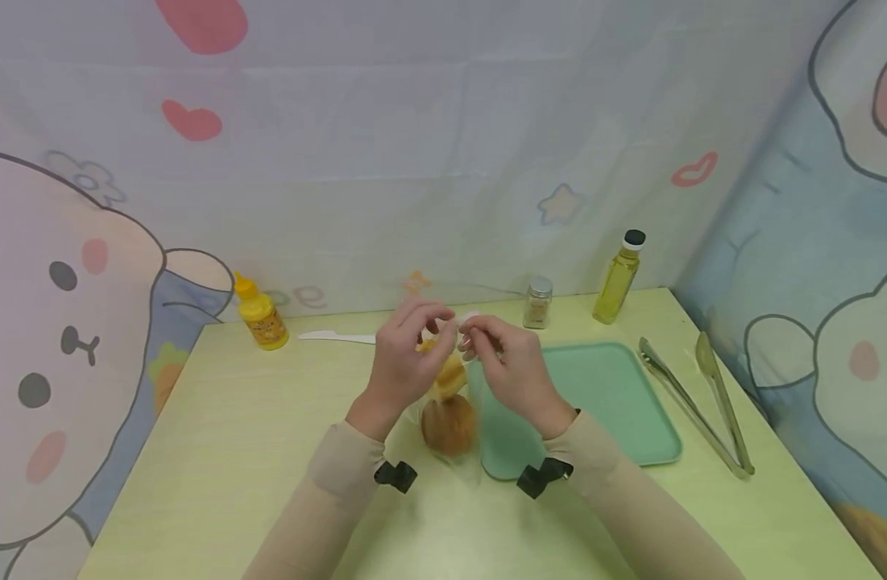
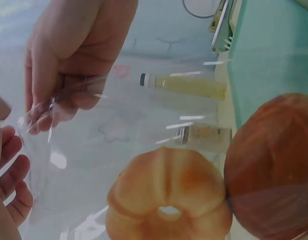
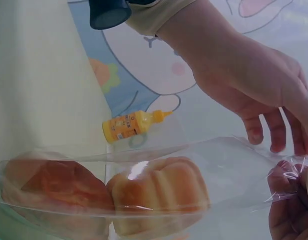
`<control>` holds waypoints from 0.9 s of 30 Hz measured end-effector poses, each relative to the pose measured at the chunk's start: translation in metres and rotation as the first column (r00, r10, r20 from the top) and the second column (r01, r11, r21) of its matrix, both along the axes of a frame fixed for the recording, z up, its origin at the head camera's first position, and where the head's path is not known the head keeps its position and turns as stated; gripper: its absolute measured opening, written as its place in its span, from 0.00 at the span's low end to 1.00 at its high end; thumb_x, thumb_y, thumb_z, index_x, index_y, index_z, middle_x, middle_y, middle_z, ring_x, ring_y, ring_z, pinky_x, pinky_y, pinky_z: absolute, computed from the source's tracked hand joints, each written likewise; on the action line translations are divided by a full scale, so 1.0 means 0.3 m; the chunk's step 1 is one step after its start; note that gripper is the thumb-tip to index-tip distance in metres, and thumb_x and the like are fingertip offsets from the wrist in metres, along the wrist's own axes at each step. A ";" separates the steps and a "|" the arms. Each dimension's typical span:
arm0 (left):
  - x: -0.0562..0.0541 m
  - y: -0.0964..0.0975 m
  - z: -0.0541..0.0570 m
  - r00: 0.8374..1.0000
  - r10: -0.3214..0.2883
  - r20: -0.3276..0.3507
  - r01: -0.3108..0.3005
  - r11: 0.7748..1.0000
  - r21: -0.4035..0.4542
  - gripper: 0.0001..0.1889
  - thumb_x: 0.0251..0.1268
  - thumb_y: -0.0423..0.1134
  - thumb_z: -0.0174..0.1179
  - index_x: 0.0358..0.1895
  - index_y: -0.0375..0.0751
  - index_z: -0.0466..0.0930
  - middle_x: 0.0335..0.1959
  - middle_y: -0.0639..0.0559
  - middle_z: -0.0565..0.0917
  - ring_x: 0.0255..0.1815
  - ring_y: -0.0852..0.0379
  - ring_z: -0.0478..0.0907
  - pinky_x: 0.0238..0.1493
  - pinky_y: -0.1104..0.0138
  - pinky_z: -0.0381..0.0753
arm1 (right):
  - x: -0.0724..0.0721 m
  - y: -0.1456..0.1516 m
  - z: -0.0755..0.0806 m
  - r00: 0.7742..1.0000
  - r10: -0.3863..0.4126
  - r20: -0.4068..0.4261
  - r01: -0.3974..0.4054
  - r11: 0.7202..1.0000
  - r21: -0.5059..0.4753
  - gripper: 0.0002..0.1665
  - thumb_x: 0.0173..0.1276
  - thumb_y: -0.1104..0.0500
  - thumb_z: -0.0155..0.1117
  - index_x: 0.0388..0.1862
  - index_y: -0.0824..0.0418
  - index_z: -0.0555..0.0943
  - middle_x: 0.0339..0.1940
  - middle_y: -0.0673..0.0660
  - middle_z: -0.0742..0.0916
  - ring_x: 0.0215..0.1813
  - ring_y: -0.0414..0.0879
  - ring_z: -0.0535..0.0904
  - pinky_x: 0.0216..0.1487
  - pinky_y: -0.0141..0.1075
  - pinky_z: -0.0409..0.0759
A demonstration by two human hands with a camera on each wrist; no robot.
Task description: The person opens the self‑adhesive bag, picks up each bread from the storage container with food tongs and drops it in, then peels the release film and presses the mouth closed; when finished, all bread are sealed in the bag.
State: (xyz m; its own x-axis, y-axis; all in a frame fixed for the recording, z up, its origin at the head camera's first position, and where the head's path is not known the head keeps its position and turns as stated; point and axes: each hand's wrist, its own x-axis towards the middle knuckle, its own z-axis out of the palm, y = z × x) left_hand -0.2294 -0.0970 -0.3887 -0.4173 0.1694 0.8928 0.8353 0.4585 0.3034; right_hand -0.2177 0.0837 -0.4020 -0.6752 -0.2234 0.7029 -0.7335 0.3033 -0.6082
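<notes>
A clear plastic bag point(image 3: 236, 172) hangs below both hands with two breads inside. Upper in it is a golden ring-shaped bread point(image 2: 166, 185). Beneath lies a round brown bun point(image 1: 449, 425). My right hand point(image 1: 516, 366) pinches the bag's gathered top between thumb and fingers, clearest in the left wrist view. Close beside the top, my left hand point(image 1: 407, 354) has loosely bent fingers, its thumb apart from them in the left wrist view. Its index finger reaches toward the bag's neck in the right wrist view, where the frame edge cuts off the contact.
A green tray point(image 1: 610, 403) lies right of the bag, partly under my right arm. Metal tongs point(image 1: 693, 411) rest beyond it. At the back stand a yellow squeeze bottle point(image 1: 263, 318), a small jar point(image 1: 537, 304) and an oil bottle point(image 1: 617, 282). A white plastic knife point(image 1: 337, 337) lies behind my left hand.
</notes>
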 end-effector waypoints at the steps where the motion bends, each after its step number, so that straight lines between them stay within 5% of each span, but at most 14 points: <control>1: 0.002 0.004 -0.004 1.000 -0.025 -0.005 0.025 0.999 -0.030 0.06 0.67 0.33 0.71 0.42 0.34 0.87 0.39 0.44 0.86 0.35 0.49 0.82 0.34 0.61 0.83 | 0.001 -0.001 0.001 1.000 -0.006 -0.011 0.006 1.000 0.014 0.08 0.79 0.70 0.60 0.47 0.68 0.87 0.35 0.60 0.91 0.33 0.47 0.89 0.37 0.37 0.89; 7: 0.001 0.015 -0.008 0.998 -0.049 -0.045 0.044 0.993 -0.111 0.13 0.60 0.33 0.78 0.47 0.34 0.91 0.43 0.45 0.89 0.45 0.48 0.85 0.48 0.59 0.85 | 0.006 -0.005 0.002 0.999 -0.005 -0.054 0.007 0.999 0.042 0.08 0.78 0.70 0.60 0.47 0.69 0.87 0.34 0.59 0.91 0.31 0.47 0.88 0.34 0.37 0.87; 14: 0.002 0.018 -0.002 0.998 -0.047 -0.046 0.044 0.997 -0.064 0.12 0.58 0.30 0.78 0.43 0.34 0.87 0.43 0.44 0.85 0.35 0.48 0.82 0.36 0.62 0.86 | 0.006 -0.001 0.004 0.999 0.002 -0.050 0.001 0.999 0.046 0.08 0.78 0.69 0.62 0.49 0.68 0.87 0.33 0.57 0.91 0.31 0.45 0.88 0.33 0.34 0.86; 27: -0.008 0.023 -0.012 0.997 -0.047 -0.054 0.044 0.998 -0.051 0.03 0.64 0.28 0.74 0.38 0.35 0.89 0.37 0.47 0.88 0.34 0.53 0.82 0.36 0.64 0.83 | 0.002 -0.003 0.002 0.999 0.003 -0.038 0.000 0.998 0.062 0.09 0.79 0.69 0.61 0.50 0.68 0.87 0.33 0.56 0.90 0.32 0.43 0.87 0.35 0.34 0.87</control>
State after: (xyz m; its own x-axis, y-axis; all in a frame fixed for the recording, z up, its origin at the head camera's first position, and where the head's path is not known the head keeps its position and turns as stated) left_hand -0.2318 -0.0901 -0.3923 -0.3580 0.2324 0.9043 0.8707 0.4328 0.2335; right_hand -0.2172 0.0829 -0.4014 -0.6478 -0.2683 0.7130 -0.7563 0.3385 -0.5598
